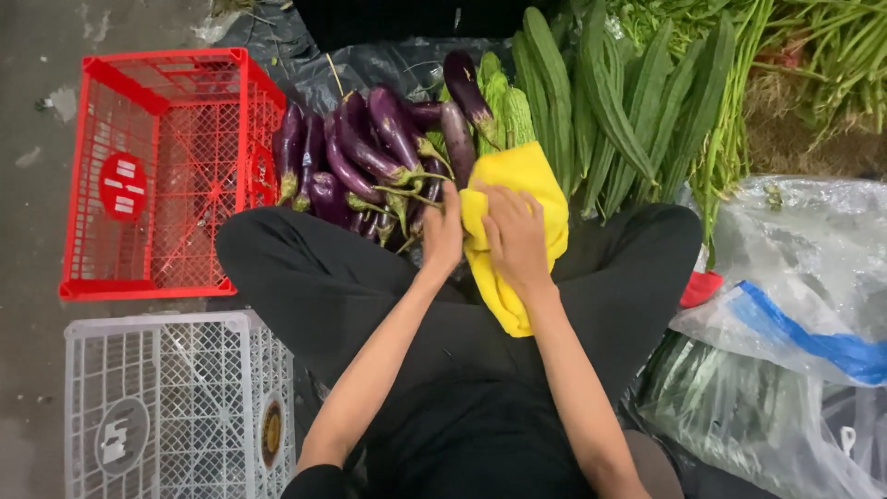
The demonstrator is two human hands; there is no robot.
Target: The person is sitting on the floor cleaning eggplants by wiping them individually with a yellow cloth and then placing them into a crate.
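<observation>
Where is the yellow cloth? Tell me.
In the head view, the yellow cloth lies centre frame under the right hand, between the purple eggplants and the long green gourds.
</observation>
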